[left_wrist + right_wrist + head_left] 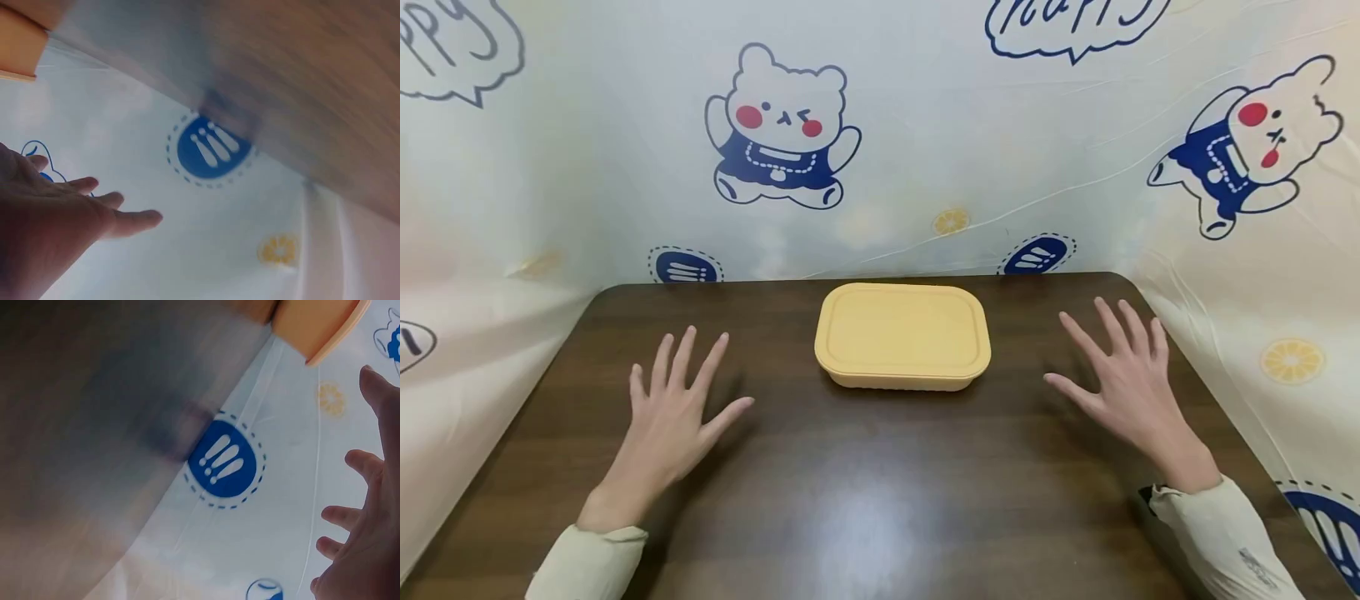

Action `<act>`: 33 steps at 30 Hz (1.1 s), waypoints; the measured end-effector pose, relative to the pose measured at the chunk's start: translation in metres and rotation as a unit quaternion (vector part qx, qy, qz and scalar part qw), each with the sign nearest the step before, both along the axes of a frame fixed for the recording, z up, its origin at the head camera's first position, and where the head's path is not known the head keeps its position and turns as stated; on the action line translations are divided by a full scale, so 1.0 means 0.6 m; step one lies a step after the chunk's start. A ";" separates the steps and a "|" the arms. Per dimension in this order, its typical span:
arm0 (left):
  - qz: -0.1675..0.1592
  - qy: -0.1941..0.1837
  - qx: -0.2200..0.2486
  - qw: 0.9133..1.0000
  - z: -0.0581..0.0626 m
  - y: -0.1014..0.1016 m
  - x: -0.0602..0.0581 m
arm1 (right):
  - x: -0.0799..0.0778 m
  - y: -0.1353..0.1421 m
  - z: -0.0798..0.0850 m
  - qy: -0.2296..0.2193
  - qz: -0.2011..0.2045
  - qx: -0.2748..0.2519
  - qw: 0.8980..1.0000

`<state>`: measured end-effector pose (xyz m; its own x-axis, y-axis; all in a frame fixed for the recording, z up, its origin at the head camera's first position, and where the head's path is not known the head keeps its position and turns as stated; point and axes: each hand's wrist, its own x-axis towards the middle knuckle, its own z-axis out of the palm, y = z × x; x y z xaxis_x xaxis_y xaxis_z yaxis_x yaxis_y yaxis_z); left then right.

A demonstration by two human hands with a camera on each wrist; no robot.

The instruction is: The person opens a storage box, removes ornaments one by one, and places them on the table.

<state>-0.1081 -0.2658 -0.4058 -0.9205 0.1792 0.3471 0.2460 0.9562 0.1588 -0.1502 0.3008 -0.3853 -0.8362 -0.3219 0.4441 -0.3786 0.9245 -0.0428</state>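
Note:
A yellow rectangular lidded box (pixel 902 333) with rounded corners rests near the far edge of the dark wooden table, its lid on. To its left is my left hand (pixel 673 425), palm down with fingers spread, holding nothing. On the other side my right hand (pixel 1123 387) is likewise spread and apart from the box. The left wrist view catches a corner of the box (pixel 22 44) at the upper left, with the left hand (pixel 56 219) below it. In the right wrist view the box (pixel 315 328) shows at the top and the right hand (pixel 369 506) along the right side.
The brown table (pixel 865 475) has a glossy wood-grain top with a bright reflection at the front. A pale cloth (pixel 910 150) printed with cartoon bears and orange slices hangs behind it and along both sides.

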 end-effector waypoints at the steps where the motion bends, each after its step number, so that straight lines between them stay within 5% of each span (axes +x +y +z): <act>1: -0.003 -0.014 0.010 1.000 0.000 0.005 -0.002 | -0.002 -0.004 0.000 -0.001 0.005 0.001 1.000; 7: -0.030 -0.083 0.076 0.993 0.005 0.032 -0.009 | -0.024 -0.045 0.005 -0.017 0.044 -0.011 0.999; 13: -0.055 -0.166 0.141 0.974 0.018 0.059 -0.038 | -0.042 -0.084 0.003 -0.065 0.073 -0.070 0.993; 20: -0.088 -0.203 0.237 0.946 0.024 0.084 -0.083 | -0.067 -0.122 -0.003 -0.204 0.089 -0.163 0.961; 24: -0.080 -0.236 0.298 0.922 0.023 0.095 -0.112 | -0.087 -0.137 -0.010 -0.265 0.092 -0.211 0.936; 33: -0.097 -0.279 0.421 0.858 0.019 0.124 -0.145 | -0.110 -0.152 -0.017 -0.305 0.105 -0.279 0.905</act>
<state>-0.1951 -0.1911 -0.3947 -0.9666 0.2502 -0.0550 0.0500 0.3947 0.9175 -0.2162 0.2097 -0.3955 -0.9271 -0.3693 0.0634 -0.2920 0.6060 -0.7400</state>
